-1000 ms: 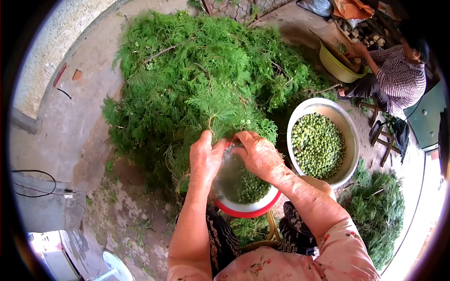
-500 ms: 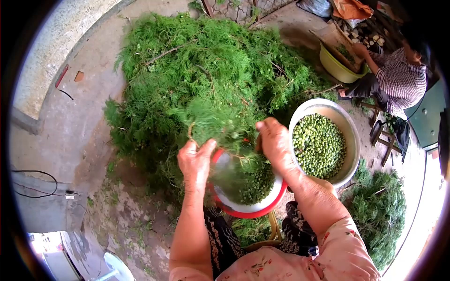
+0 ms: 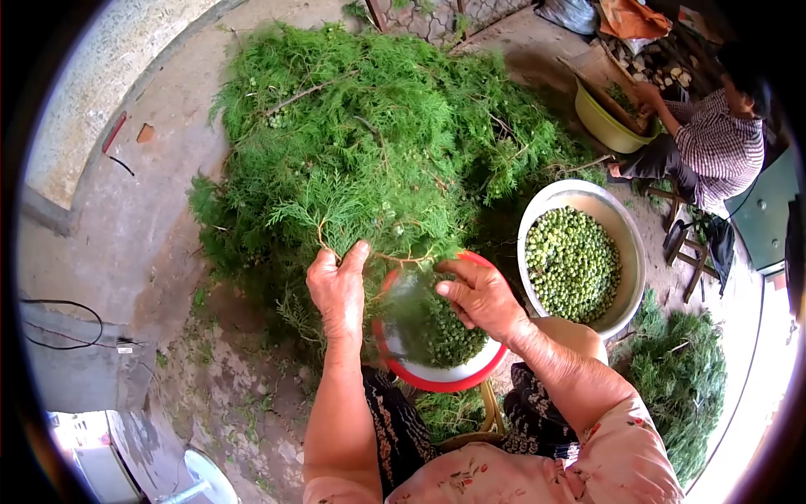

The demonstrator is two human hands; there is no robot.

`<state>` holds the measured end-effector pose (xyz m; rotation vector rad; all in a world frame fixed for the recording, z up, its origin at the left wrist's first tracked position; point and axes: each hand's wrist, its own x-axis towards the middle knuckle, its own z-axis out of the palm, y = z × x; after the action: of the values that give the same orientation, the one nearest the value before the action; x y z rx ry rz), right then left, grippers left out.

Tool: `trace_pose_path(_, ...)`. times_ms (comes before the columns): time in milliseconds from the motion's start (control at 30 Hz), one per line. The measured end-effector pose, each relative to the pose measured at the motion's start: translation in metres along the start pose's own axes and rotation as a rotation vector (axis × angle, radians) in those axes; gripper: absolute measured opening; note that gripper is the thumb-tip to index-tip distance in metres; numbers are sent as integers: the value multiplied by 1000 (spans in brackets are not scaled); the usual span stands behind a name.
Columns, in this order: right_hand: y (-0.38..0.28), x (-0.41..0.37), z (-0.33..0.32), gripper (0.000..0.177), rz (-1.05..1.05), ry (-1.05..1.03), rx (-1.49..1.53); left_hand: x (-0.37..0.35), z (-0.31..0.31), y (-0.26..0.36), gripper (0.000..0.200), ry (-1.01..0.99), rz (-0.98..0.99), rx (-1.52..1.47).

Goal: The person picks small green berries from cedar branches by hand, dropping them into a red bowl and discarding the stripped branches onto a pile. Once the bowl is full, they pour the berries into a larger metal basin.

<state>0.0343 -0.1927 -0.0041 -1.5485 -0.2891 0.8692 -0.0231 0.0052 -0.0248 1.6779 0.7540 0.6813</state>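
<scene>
My left hand (image 3: 337,290) is closed in a pinch on the woody stem of a feathery evergreen sprig (image 3: 323,210), whose leaves fan up and to the right. Over the red-rimmed basin (image 3: 438,385) is my right hand (image 3: 485,302), its thumb and forefinger apart, close to the sprig's right end. I make out nothing in its fingers; the lower ones are partly hidden. Small green cones (image 3: 457,336) lie in the basin beneath, and hanging greenery blurs its left half. A second, metal basin (image 3: 635,260) to the right holds many more green cones (image 3: 571,265).
A big heap of evergreen branches (image 3: 353,118) spreads beyond the basins. Another pile (image 3: 676,378) lies at the right. A person in a striped shirt (image 3: 722,147) sits at the upper right by a yellow tub (image 3: 604,126). A fan (image 3: 210,483) stands at the lower left.
My right hand has moved left and down toward the sprig, and its closed fingers have come apart. My left hand has shifted slightly left, still pinching the sprig.
</scene>
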Motion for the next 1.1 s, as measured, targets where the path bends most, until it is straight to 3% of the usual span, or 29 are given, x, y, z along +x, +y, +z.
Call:
trace_pose_path(100, 10, 4, 7, 31, -8, 66, 120, -2, 4, 4, 11, -10, 12, -47)
trace_pose_path(200, 18, 13, 11, 27, 101, 88, 534, -3, 4, 3, 10, -11, 17, -82)
trace_pose_path(267, 21, 15, 15, 14, 70, 31, 659, -2, 4, 4, 9, -17, -15, -93)
trace_pose_path(467, 20, 22, 18, 14, 58, -113, 950, 1, 5, -1, 7, -120, 0, 26)
trace_pose_path(733, 27, 20, 17, 23, 107, 160, 334, -2, 8, 4, 11, -6, 54, 196)
trace_pose_path(900, 13, 17, 16, 21, 41, 18, 583, -1, 8, 2, 10, -31, 72, 223)
trace_pose_path(1000, 16, 19, 15, 19, -4, -72, 521, -1, 8, 0, 9, -42, 37, 231)
trace_pose_path(1100, 22, 15, 15, 18, 83, 44, 398, -1, 8, -1, 11, -30, 72, 229)
